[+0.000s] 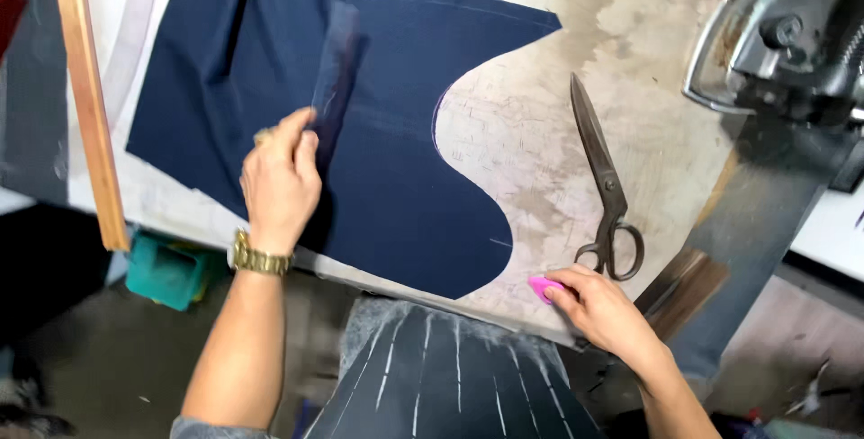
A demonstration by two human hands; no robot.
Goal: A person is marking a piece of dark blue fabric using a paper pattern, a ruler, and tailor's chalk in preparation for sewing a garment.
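Stained, chalk-scribbled work surface (540, 133) carrying cut cloth and tailoring tools.

Spread flat across the left and middle: a navy fabric panel (396, 178) with a deep curved cut-out along its right edge, faint chalk lines on it, and a narrow navy strip (335, 66) lying partly lifted on top. Just right of the curve, on bare padding: dark metal tailor's shears (605, 183), blades pointing away, handles toward the near edge. Near those handles, at the front edge: a pink piece of tailor's chalk (543, 289). Along the far left side: a long wooden ruler (88, 102), running past the near edge. At the upper right corner: a heavy pressing iron (774, 43) on its rest.
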